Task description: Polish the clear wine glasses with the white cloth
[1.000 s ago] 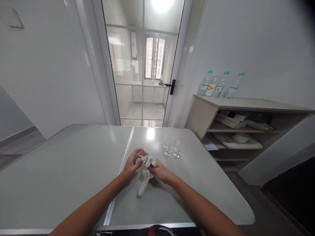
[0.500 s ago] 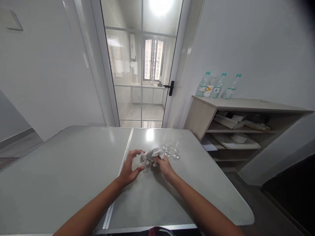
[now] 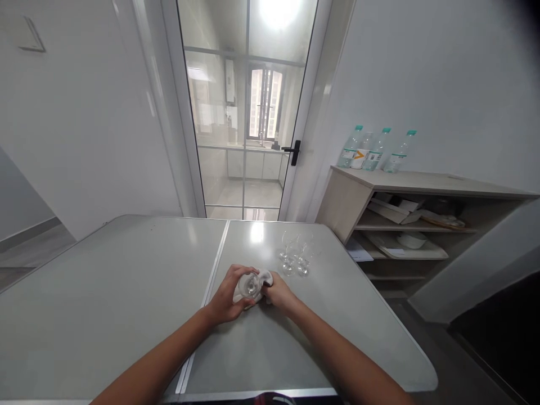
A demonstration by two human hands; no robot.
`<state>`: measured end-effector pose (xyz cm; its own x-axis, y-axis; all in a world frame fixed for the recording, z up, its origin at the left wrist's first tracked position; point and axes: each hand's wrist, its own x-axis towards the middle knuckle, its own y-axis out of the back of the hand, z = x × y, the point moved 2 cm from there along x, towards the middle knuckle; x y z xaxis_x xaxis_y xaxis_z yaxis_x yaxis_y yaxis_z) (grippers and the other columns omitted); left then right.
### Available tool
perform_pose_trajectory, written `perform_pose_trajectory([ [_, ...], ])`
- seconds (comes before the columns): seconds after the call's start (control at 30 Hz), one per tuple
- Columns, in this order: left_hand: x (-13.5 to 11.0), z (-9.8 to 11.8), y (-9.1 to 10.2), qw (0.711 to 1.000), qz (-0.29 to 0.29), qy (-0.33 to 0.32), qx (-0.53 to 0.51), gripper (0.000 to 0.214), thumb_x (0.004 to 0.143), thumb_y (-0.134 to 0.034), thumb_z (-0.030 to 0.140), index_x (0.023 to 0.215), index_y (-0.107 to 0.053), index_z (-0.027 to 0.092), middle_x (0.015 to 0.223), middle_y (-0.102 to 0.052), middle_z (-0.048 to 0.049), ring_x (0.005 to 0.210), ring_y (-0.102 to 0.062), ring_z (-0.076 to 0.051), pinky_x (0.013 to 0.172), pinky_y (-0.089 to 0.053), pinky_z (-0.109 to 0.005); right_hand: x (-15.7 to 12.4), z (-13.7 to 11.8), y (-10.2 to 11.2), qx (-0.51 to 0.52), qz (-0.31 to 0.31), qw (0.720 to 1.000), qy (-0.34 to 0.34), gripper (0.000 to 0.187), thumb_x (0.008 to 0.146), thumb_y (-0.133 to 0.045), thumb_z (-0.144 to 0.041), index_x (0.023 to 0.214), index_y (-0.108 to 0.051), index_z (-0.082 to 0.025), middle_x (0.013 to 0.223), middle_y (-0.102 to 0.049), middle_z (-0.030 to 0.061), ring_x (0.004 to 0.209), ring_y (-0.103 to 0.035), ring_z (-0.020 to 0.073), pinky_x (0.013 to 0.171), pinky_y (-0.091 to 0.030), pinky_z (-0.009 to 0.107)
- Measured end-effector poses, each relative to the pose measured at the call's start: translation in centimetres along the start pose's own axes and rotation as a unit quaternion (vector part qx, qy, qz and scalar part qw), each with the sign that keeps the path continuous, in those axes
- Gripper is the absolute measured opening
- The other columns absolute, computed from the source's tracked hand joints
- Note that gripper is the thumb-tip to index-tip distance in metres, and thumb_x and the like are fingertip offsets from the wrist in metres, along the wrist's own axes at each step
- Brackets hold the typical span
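Observation:
My left hand [image 3: 228,297] is curled round a small clear glass [image 3: 250,286], thumb and fingers on opposite sides of it. The glass is tilted so that its round end faces up toward me. On its right, my right hand [image 3: 280,292] is closed on a bunched white cloth [image 3: 265,276], which lies against the glass and partly beneath it. The fingertips of the right hand are partly hidden by the cloth. Several clear stemmed glasses [image 3: 302,264] stand close together on the table, beyond my right hand.
The grey-green table [image 3: 126,315] has a pale metal seam running across it. Behind stands a glass door [image 3: 244,169] with a black handle [image 3: 296,152]. On the right, a wooden shelf unit [image 3: 350,194] carries several plastic bottles [image 3: 373,154], with a tray [image 3: 426,253] and bowl [image 3: 411,240] inside.
The glass has turned, so its round end now faces me rather than its side. The cloth and my right hand have moved slightly lower and closer to my left hand.

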<state>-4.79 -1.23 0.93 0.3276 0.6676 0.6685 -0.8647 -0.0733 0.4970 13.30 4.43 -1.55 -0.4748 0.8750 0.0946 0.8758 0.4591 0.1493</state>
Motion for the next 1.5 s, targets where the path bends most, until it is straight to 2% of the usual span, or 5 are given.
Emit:
perform_pose_trajectory([
  [0.33, 0.8, -0.2, 1.2, 0.977, 0.159, 0.102, 0.097, 0.049, 0.092, -0.071, 0.035, 0.136, -0.05, 0.027, 0.127, -0.064, -0.0096, 0.112, -0.061, -0.027, 0.1, -0.048, -0.044, -1.6, -3.7, 1.2, -0.301, 0.077, 0.929, 0.201, 0.021, 0.066, -0.058, -0.012, 0.084, -0.064, -0.02, 0.117, -0.066, 0.0098, 0.103, -0.062, 0.0241, 0.095, -0.044, 0.035],
  [0.47, 1.2, -0.5, 1.3, 0.962, 0.191, 0.149, 0.127, 0.045, 0.091, -0.072, 0.037, 0.131, -0.052, 0.026, 0.125, -0.066, -0.0084, 0.108, -0.062, -0.027, 0.097, -0.048, -0.043, -2.1, -4.2, 0.7, -0.286, -0.069, 0.931, 0.215, 0.038, 0.064, -0.054, -0.01, 0.097, -0.068, -0.02, 0.099, -0.069, 0.0056, 0.085, -0.064, 0.0207, 0.079, -0.048, 0.029],
  [0.67, 1.2, -1.4, 1.1, 0.958, 0.174, 0.195, 0.116, 0.049, 0.087, -0.076, 0.04, 0.129, -0.054, 0.026, 0.127, -0.068, -0.0084, 0.111, -0.063, -0.029, 0.095, -0.048, -0.045, -4.2, -4.6, -1.2, -0.331, -0.391, 0.826, 0.236, 0.059, 0.073, -0.065, -0.017, 0.131, -0.066, -0.03, 0.116, -0.073, 0.0013, 0.093, -0.068, 0.0202, 0.083, -0.048, 0.027],
  [1.0, 1.4, -1.9, 0.7, 0.958, 0.153, 0.231, 0.07, 0.054, 0.083, -0.078, 0.039, 0.131, -0.056, 0.028, 0.133, -0.066, -0.0084, 0.106, -0.066, -0.028, 0.094, -0.05, -0.047, -3.8, -4.7, -2.2, -0.572, -0.186, 0.783, 0.161, 0.05, 0.08, -0.065, -0.028, 0.129, -0.058, -0.023, 0.146, -0.055, 0.0127, 0.082, -0.07, 0.0229, 0.066, -0.048, 0.031],
  [1.5, 1.3, -2.3, 0.1, 0.972, 0.101, 0.21, -0.007, 0.062, 0.087, -0.074, 0.038, 0.143, -0.048, 0.027, 0.142, -0.063, -0.0117, 0.125, -0.064, -0.029, 0.108, -0.048, -0.051, -3.6, -3.5, -3.3, -0.563, -0.168, 0.793, 0.16, 0.055, 0.084, -0.062, -0.026, 0.137, -0.052, -0.021, 0.145, -0.058, 0.0159, 0.087, -0.073, 0.0267, 0.07, -0.053, 0.035],
])
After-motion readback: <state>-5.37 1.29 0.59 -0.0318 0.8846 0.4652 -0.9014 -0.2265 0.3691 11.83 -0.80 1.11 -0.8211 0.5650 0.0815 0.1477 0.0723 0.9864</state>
